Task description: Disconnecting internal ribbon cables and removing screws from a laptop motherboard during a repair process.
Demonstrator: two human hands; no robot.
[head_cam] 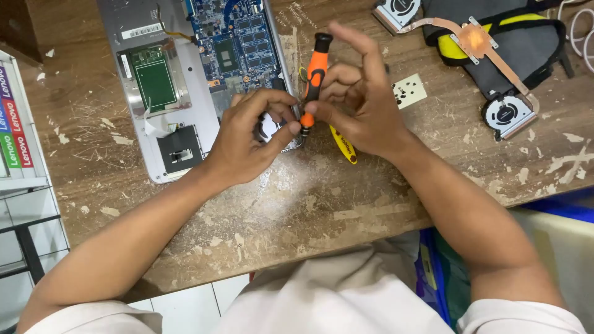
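Right hand [362, 105] pinched the orange-and-black screwdriver [314, 77] upright, tip down on a small silver part [270, 127]. Left hand [250, 139] curled around that part, gripping it at the near right corner of the opened laptop [179, 80]. Copper cooling fans [495, 80] lay far right on the worn tabletop [297, 204].

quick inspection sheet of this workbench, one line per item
surface: worn wooden table, flaking finish
job's things: orange-black screwdriver; small metal part; opened laptop with blue circuit board
clutter: copper heat pipe with two fans on a black-yellow pouch; yellow tool; paper scrap holding screws
grippers: right hand grips the screwdriver; left hand pinches the metal part
cables: white cable, far right edge
surroundings: white shelf, tiled floor
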